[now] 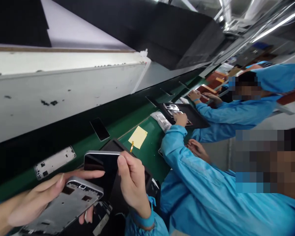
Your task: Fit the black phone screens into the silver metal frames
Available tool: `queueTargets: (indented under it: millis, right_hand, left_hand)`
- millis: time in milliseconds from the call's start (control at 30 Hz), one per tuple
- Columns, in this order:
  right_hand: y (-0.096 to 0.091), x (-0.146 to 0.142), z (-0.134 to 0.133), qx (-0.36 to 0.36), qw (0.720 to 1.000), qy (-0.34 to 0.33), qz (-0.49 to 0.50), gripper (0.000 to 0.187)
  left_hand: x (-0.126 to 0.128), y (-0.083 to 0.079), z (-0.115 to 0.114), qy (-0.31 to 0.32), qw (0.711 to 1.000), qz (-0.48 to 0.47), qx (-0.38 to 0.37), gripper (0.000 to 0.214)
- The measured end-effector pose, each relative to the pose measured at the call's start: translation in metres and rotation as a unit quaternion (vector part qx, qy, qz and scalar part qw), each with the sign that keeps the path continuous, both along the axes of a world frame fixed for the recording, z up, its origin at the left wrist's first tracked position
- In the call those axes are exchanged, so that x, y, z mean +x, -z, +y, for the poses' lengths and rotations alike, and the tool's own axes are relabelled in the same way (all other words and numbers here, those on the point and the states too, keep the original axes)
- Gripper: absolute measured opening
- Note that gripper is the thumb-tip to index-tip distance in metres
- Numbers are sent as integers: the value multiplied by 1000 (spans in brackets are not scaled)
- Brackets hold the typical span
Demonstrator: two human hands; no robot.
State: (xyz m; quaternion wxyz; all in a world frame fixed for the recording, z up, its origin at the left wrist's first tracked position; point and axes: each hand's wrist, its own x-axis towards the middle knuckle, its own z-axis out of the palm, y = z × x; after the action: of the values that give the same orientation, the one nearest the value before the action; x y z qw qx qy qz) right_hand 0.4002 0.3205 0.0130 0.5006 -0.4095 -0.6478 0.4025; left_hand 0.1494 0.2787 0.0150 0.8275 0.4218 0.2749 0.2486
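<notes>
While our left hand [36,196] grips a grey metal phone frame [66,206] at the near left, our right hand [132,183] pinches a dark phone screen [100,163] just right of it. Both hang over the green belt [151,152], near a yellow note [138,137].

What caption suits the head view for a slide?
Left hand holds a metal frame, right hand a dark screen panel, over a green belt.
</notes>
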Motion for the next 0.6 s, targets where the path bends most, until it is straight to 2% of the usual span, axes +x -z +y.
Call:
queueTargets:
  millis: [133,267,333,433,500,600]
  right_hand:
    - [-9,-17,-8,32,999,1,9,58]
    - [-4,-21,-14,5,998,-15,55,64]
    - [4,-21,-22,-48,994,-42,84,57]
    - [19,-22,-41,-127,978,-151,62,51]
    - [27,-24,-53,-133,968,-214,12,53]
    - [36,-32,-61,-79,969,-233,-16,63]
  left_hand:
    - [-8,1,-17,17,1000,-15,-4,73]
    - [-10,-8,-27,31,995,-56,-82,73]
    - [-11,-16,-26,-13,992,-61,-110,76]
    - [-19,-29,-23,-136,982,-60,-114,74]
    - [-26,-34,-21,-175,976,-76,-103,72]
    - [-36,-36,-23,-172,975,-114,-77,70]
